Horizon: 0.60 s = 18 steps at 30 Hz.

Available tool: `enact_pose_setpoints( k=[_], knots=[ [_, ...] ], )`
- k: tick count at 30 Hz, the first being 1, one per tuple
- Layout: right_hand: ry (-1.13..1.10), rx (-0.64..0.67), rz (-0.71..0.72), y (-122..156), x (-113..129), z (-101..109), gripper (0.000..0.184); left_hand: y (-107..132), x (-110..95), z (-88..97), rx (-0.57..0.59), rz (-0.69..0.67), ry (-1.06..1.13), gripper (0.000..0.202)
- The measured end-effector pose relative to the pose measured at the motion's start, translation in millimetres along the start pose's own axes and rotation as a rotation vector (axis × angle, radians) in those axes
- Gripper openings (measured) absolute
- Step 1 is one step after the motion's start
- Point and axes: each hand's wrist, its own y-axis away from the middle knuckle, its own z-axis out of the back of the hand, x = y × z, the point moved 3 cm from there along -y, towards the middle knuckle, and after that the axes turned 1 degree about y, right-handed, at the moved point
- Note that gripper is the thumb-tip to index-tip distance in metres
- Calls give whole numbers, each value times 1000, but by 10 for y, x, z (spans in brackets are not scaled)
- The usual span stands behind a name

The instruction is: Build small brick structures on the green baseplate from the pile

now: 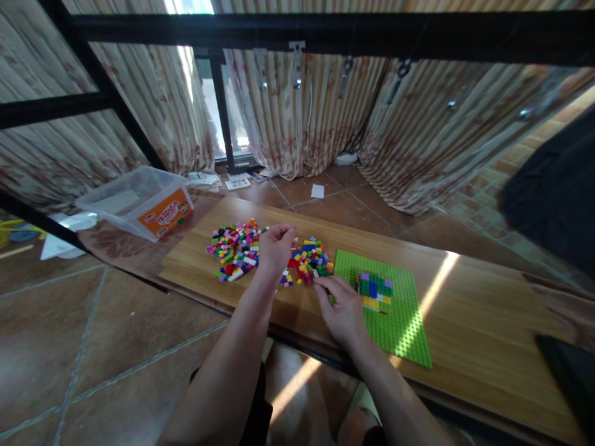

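My left hand hovers over the loose bricks, thumb and fingers pinched together; whatever they hold is too small to make out. Left of it spreads a pile of small multicoloured building bricks, and a smaller brick pile lies to its right. At the near edge of that smaller pile is my right hand, its fingertips closed beside a whitish brick; I cannot tell whether they grip it. Just right of this hand, a green studded baseplate carries a block of joined blue, green, purple, white and yellow bricks.
Everything lies on a long wooden table. A clear plastic bin with an orange label stands beyond its left end. A dark flat object is at the right. Black metal bars cross above, before the curtains.
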Motion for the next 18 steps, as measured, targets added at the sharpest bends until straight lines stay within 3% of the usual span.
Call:
enact_pose_setpoints(
  k=[10,18],
  knots=[
    [92,96,108,-83,280,-456,20,-185,-151,583,-207,7,208,19],
    [199,182,-20,-244,458,-673,18,-160,-238,666,-189,102,310,18]
  ],
)
